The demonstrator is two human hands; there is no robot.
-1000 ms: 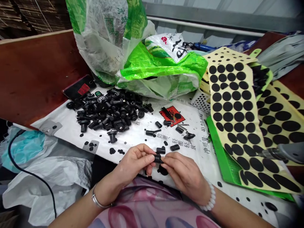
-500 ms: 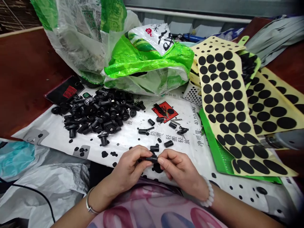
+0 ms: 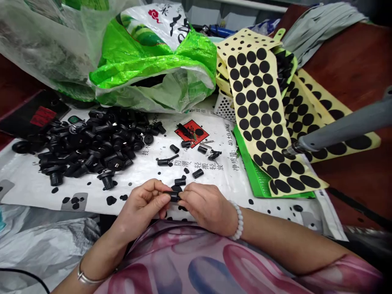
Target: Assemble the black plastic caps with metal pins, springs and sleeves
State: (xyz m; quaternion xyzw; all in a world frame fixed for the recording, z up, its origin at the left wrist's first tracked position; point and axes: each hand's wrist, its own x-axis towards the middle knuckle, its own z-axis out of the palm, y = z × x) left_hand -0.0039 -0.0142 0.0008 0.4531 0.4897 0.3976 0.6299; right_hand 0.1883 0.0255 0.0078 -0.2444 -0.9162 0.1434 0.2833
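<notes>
A small black plastic cylinder (image 3: 174,196) is held level between my two hands, close to the table's front edge. My left hand (image 3: 141,208) pinches its left end between thumb and fingers. The fingertips of my right hand (image 3: 210,208) close on its right end, and the knuckles hide part of that grip. Just beyond the fingers lies a similar loose black cylinder (image 3: 180,181), with another black cylinder (image 3: 197,173) to its right. A black piece with a threaded stem (image 3: 167,161) lies farther back among several small parts.
A heap of black plastic parts (image 3: 104,139) covers the table's left. Behind stands a green and white plastic bag (image 3: 153,77). Sheets of round black stickers (image 3: 255,106) lie on a green tray (image 3: 245,163) at right, below a grey tool (image 3: 339,130).
The camera view has swung to the right, so the table's contents sit farther left. My right hand has rolled over with its fingers more curled at the cylinder's end. Both hands keep hold.
</notes>
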